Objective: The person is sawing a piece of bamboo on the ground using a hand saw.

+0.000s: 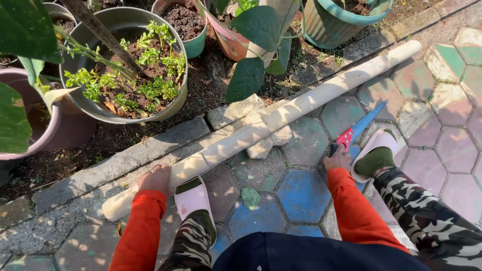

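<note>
Head view, looking down at paved ground of coloured hexagonal tiles (301, 193). A long pale wooden pole (281, 115) lies diagonally, its near-left end by the stone kerb (125, 160), its far-right end up on the tiles. Midway it rests on a small grey stone block (261, 148).

Left hand (156, 179): pressed down on the pole near its near-left end, just left of the left foot in a pale slipper (193, 200), which also stands on the pole. Fingers lie over the far side of the wood; whether they curl round it cannot be told.

Right hand (337, 159): closed round the red handle of a hand saw (359, 128). Blue blade points far-right, flat on the tiles, apart from the pole. Handle mostly hidden under the fingers.

Right foot in a second slipper (376, 150) sits just right of the saw.

Both arms in orange sleeves; legs in camouflage trousers, cut off by the frame's near edge.

Far left: a metal pot (173, 103) of small green plants; other pots are cropped by the frame. A green leaf (250, 196) lies on a tile between the feet.
</note>
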